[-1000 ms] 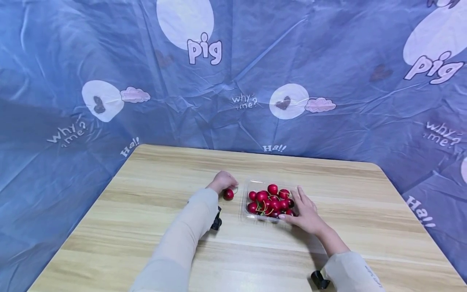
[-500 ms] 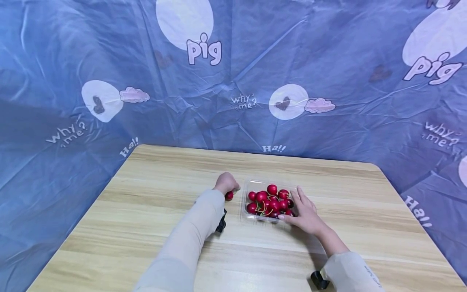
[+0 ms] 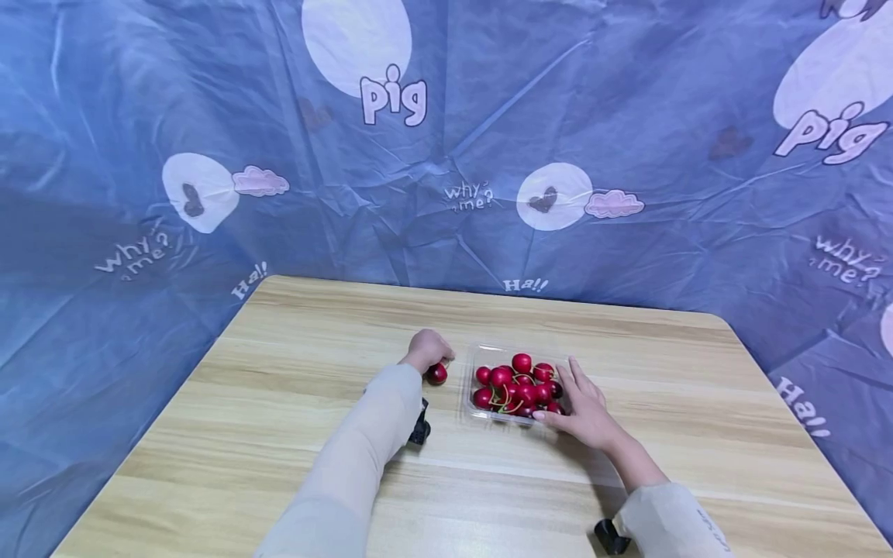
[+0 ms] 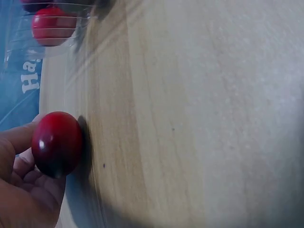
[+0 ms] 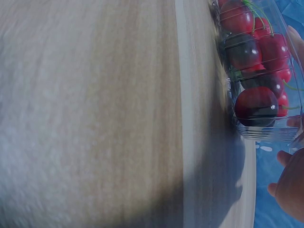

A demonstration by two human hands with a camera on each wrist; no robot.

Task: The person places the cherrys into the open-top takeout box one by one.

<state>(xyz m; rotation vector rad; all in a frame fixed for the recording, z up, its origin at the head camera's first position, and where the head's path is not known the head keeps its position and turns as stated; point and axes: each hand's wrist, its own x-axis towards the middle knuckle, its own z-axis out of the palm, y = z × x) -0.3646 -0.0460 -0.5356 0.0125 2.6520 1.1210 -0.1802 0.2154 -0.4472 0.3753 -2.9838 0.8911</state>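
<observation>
In the head view my left hand [image 3: 427, 350] is left of the clear plastic box, with its fingers curled at the stem end of a single red cherry [image 3: 436, 374]. That cherry [image 4: 57, 144] appears large and dark red in the left wrist view, in front of the thumb and fingers; the exact finger contact is hidden. My right hand [image 3: 582, 407] rests against the right end of the clear plastic box [image 3: 481, 353], thumb near its front edge and fingers spread along the far side. Several cherries [image 5: 256, 105] with green stems fill the box.
Everything stands on a light wood-grain table [image 3: 335, 325]. Behind it hangs a blue printed cloth [image 3: 446, 240]. Black wrist cameras [image 3: 420, 428] sit under the pale sleeves [image 3: 356, 457].
My left hand shifted slightly right, partly covering the cherry, then back left, so the cherry shows again. The right hand and box have stayed in place.
</observation>
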